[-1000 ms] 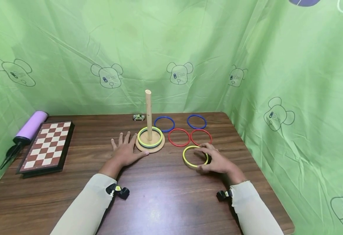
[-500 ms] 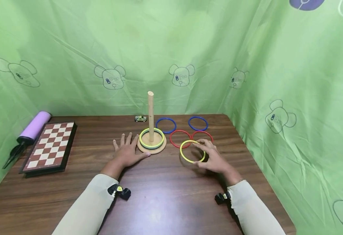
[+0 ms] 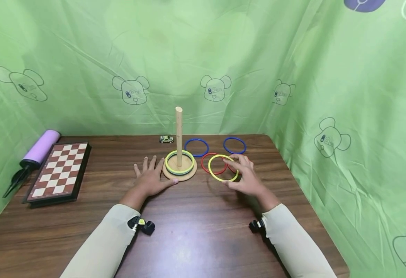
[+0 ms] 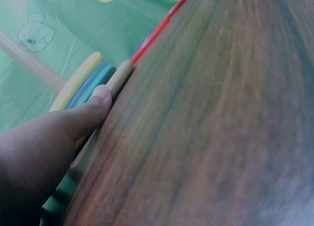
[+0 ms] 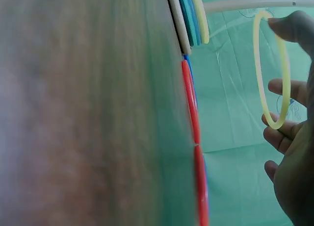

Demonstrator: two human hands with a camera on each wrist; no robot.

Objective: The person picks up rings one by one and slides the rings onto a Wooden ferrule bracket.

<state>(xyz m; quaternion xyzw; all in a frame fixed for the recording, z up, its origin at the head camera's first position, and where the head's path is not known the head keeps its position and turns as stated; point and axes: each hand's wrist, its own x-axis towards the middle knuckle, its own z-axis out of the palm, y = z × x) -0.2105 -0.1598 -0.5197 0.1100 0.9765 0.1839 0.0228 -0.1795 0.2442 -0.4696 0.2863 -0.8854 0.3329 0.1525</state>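
My right hand (image 3: 246,177) pinches a yellow ring (image 5: 260,74) between thumb and fingers, holding it above the table. In the head view that ring overlaps a red ring (image 3: 202,165); a second red ring (image 5: 201,187) is mostly behind the hand. My left hand (image 3: 149,182) lies with spread fingers beside the round wooden base (image 3: 190,176), its thumb (image 4: 102,96) touching the rim. From the base rises a wooden peg (image 3: 179,135). Around the peg are stacked a yellow ring (image 4: 78,81), a blue ring (image 4: 89,84) and a teal ring (image 4: 100,84).
Two blue rings, one left (image 3: 196,139) and one right (image 3: 235,153), lie at the back. A toy car (image 3: 166,139) stands behind the peg. On the left are a checkered game board (image 3: 59,170) and a purple hand pump (image 3: 43,146). Green cloth (image 3: 175,50) borders the table.
The right hand has lifted the yellow ring off the table and carried it leftward and farther back, toward the peg. My left hand has stayed by the base.
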